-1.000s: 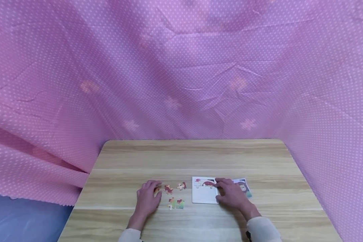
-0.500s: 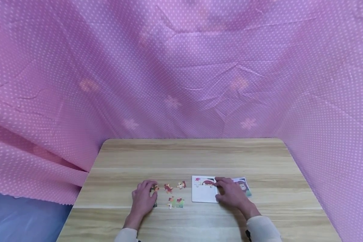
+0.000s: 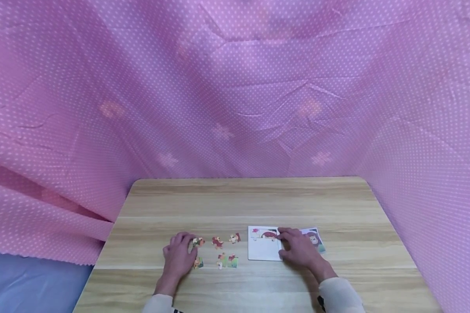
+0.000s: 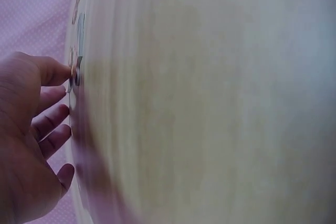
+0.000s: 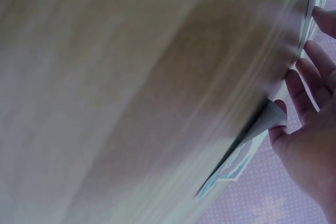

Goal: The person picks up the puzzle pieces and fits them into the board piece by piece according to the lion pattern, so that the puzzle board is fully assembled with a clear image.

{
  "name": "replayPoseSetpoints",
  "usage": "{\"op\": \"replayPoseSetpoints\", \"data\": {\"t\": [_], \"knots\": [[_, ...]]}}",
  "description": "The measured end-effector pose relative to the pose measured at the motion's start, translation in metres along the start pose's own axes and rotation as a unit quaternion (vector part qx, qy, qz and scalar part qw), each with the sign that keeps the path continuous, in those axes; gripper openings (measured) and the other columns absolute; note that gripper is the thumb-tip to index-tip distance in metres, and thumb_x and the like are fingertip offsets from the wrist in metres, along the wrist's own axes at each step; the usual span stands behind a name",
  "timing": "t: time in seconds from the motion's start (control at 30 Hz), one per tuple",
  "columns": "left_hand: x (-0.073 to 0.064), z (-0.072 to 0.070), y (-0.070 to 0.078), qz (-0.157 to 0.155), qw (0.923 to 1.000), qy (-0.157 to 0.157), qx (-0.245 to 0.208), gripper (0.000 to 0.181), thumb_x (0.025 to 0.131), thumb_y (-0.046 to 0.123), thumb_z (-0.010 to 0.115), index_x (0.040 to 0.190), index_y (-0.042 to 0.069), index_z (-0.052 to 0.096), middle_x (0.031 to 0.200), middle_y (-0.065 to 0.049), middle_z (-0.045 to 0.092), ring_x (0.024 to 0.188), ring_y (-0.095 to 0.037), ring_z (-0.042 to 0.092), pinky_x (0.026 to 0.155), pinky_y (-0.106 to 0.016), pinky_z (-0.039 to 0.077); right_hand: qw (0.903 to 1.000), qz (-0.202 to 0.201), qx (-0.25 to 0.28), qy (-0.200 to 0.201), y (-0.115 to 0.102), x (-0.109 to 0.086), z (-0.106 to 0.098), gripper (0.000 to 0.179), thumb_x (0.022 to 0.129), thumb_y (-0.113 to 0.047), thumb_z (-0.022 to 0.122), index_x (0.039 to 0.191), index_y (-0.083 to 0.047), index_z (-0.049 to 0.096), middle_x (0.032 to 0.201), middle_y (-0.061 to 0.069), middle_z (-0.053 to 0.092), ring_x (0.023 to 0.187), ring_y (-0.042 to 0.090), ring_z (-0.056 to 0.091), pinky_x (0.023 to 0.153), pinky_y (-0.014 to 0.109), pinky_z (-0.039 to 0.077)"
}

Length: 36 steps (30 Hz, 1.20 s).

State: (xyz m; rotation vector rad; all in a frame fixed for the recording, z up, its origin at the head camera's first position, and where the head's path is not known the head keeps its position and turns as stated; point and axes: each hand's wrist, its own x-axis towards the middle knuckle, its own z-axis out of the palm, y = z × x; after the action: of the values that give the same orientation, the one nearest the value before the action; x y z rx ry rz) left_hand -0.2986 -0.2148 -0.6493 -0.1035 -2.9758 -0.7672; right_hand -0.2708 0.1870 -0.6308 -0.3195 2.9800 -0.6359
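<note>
My left hand (image 3: 178, 257) is at the left end of a spread of jigsaw pieces, thumb and index finger apart. Close to its index fingertip lies a dark green and orange piece (image 3: 199, 242); another piece (image 3: 198, 262) lies below the thumb. In the left wrist view, the thumb (image 4: 55, 72) reaches the edge of a piece, the other fingers loosely bent. My right hand (image 3: 299, 248) rests at the right edge of a white puzzle tray (image 3: 264, 251), fingertips on its frame. Fitted pieces (image 3: 269, 234) fill the tray's top row, partly under the fingers.
A picture card (image 3: 315, 240) with an animal face lies partly under the right hand; its corner (image 5: 273, 116) curls up by the little finger. Between hands are a red-brown piece (image 3: 217, 242), a cream piece (image 3: 235, 238) and green pieces (image 3: 233, 261). A pink dotted curtain (image 3: 235, 108) surrounds the wooden table (image 3: 235, 200).
My left hand has moved left, uncovering the dark green and orange piece and the piece below it. The right hand has stayed at the tray's edge.
</note>
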Motion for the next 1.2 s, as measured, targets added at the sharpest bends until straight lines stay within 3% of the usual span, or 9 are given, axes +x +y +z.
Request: {"op": "replayPoseSetpoints", "data": {"t": [0.4,0.63,0.77,1.03,1.2], "knots": [[-0.0011,-0.0025,-0.0024,-0.011,0.9999,-0.003,-0.005,0.033,0.085,0.031,0.068,0.115,0.016,0.065,0.131,-0.006,0.051,0.121,-0.029,0.042,0.095,-0.054,0.027,1.0000,-0.001,0.004,-0.001,-0.0038,-0.0010,-0.0015,0.047,0.078,-0.035,0.075,0.122,-0.022,0.065,0.146,-0.001,0.049,0.135,0.028,0.044,0.106,0.056,0.034],[-0.0024,-0.0022,-0.0012,-0.004,0.9995,0.025,-0.015,0.030,0.082,0.025,0.070,0.110,0.015,0.065,0.123,-0.008,0.059,0.115,-0.029,0.046,0.091,-0.054,0.026,1.0000,0.001,0.009,0.004,-0.0052,-0.0029,0.0000,0.046,0.078,-0.035,0.075,0.121,-0.022,0.065,0.146,-0.001,0.050,0.134,0.028,0.045,0.106,0.056,0.034],[-0.0022,-0.0025,-0.0016,-0.004,0.9995,0.024,-0.022,0.028,0.082,0.022,0.070,0.109,0.017,0.064,0.121,-0.006,0.064,0.109,-0.027,0.050,0.092,-0.053,0.026,1.0000,0.004,0.007,0.004,-0.0052,-0.0036,0.0009,0.046,0.078,-0.035,0.075,0.121,-0.022,0.065,0.146,-0.001,0.049,0.135,0.028,0.044,0.106,0.056,0.034],[-0.0011,-0.0044,-0.0003,-0.015,0.9985,0.011,-0.052,0.018,0.086,0.019,0.066,0.104,0.019,0.062,0.095,0.002,0.065,0.098,-0.022,0.054,0.093,-0.051,0.024,0.9999,0.012,0.001,0.002,-0.0036,-0.0044,0.0036,0.046,0.079,-0.037,0.074,0.122,-0.024,0.064,0.147,-0.003,0.048,0.136,0.028,0.043,0.107,0.057,0.033],[-0.0009,-0.0039,0.0037,-0.020,0.9960,0.013,-0.086,0.016,0.088,0.019,0.064,0.103,0.020,0.062,0.091,0.004,0.065,0.097,-0.020,0.054,0.095,-0.048,0.024,0.9999,0.006,-0.007,0.005,-0.0015,-0.0035,0.0046,0.047,0.079,-0.037,0.074,0.122,-0.023,0.064,0.147,-0.003,0.048,0.136,0.027,0.043,0.107,0.056,0.034]]}}
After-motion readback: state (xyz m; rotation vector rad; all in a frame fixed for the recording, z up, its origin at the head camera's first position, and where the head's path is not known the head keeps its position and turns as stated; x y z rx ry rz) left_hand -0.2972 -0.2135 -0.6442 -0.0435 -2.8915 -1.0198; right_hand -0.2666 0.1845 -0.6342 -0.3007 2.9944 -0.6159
